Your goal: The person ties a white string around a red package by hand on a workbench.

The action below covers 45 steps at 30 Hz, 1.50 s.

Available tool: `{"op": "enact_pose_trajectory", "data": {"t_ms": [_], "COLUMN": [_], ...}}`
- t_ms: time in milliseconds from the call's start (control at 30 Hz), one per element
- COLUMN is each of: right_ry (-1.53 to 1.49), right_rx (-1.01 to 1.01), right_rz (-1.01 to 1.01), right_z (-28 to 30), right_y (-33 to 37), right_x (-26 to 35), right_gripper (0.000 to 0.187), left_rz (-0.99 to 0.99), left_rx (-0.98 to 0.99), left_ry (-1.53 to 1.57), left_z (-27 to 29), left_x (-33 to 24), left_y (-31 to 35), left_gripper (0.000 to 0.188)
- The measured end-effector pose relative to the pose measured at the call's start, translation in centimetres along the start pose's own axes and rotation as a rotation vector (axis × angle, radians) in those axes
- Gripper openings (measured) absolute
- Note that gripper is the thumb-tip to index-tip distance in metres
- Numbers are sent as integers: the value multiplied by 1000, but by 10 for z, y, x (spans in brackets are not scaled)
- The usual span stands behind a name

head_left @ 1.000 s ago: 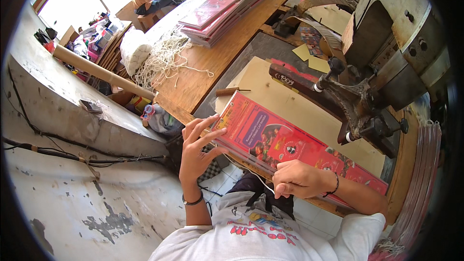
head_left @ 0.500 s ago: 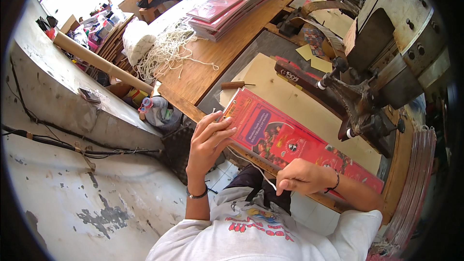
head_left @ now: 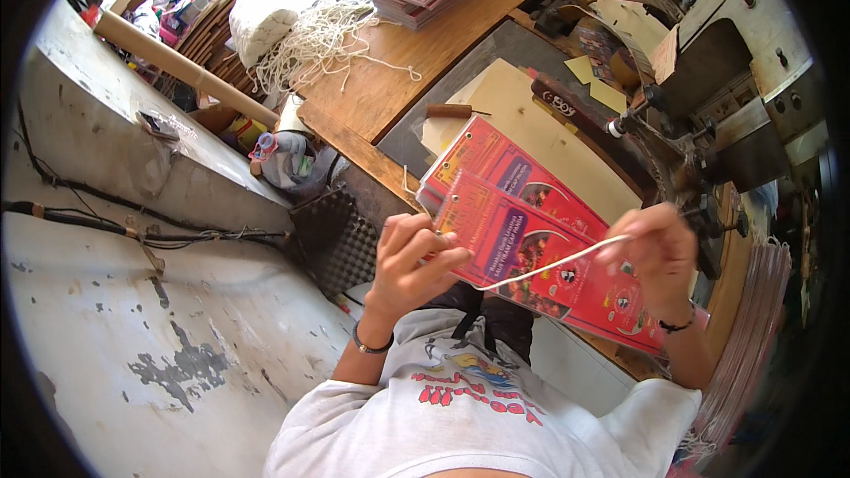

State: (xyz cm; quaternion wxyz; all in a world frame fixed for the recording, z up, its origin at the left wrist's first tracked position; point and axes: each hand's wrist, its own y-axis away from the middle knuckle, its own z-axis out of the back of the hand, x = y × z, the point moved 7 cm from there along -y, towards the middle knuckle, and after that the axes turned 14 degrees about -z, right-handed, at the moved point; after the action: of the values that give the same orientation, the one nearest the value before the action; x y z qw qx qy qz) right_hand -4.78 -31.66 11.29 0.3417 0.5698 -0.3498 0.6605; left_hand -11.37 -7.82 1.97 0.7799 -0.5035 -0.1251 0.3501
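Red sheet [head_left: 580, 290] now shifted from stack [head_left: 498, 158], left hand [head_left: 409, 264] pinching its end, right hand [head_left: 657, 250] holding raised cord [head_left: 531, 273]

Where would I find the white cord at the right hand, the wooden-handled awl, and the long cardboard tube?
White cord [head_left: 556, 265]: head view, middle of its visible length.
Wooden-handled awl [head_left: 449, 111]: head view, on the handle.
Cardboard tube [head_left: 186, 73]: head view, midway along its side.

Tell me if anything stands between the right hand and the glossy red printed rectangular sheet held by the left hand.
Nothing visible blocks the right hand from the glossy red printed rectangular sheet; only the thin white cord that hand pinches crosses the sheet's front, slanting down toward the left hand.
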Motion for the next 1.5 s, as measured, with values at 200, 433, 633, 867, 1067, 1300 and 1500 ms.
{"op": "enact_pose_trajectory", "data": {"t_ms": [200, 433, 633, 867, 1067, 1300, 1500], "right_ry": [-239, -189, -30, 116, 33, 150, 324], "right_rx": [-285, -274, -85, 72, 79, 106, 9], "right_rz": [259, 384, 84, -145, -197, -107, 164], "right_z": [79, 91, -7, -29, -28, -22, -17], "right_y": [30, 22, -38, -43, -44, -44, -44], "right_x": [52, 87, 4, -81, -82, -85, -65], "right_gripper": [31, 49, 38, 28, 25, 20, 13], "left_rz": [42, -3, -60, 4, 427, 4, 308], "left_rx": [92, 148, 183, 232, -48, 188, 201], "left_ry": [111, 229, 230, 362, 687, 387, 550], "left_z": [-14, -25, -38, -33, -27, -21, -39], "left_x": [-19, -31, -53, -60, -36, -27, -14], "left_y": [0, -13, -13, -1, 19, -14, 14], "left_gripper": [39, 39, 32, 36, 44, 50, 33]}}
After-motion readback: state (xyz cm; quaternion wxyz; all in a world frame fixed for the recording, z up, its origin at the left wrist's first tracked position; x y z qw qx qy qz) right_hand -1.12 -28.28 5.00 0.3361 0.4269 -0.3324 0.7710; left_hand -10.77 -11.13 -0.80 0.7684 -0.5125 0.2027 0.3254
